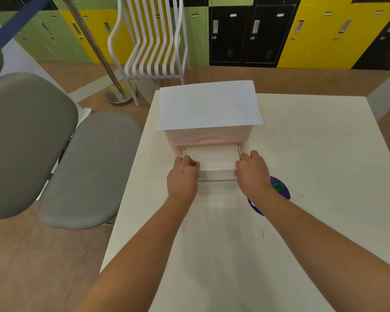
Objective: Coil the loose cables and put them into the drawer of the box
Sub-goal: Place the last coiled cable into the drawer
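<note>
Both forearms reach over worktop [302, 154]. Left hand [182, 176] and right hand [253, 173] grip front corners of drawer [212, 157], half out of box [206, 134]. No cables visible; stage unclear.

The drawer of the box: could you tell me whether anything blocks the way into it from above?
Nothing visible does. The drawer is pulled out of the box, open on top, and looks empty. The left hand and right hand grip its front corners, at the sides. No cable is clearly visible.
</note>
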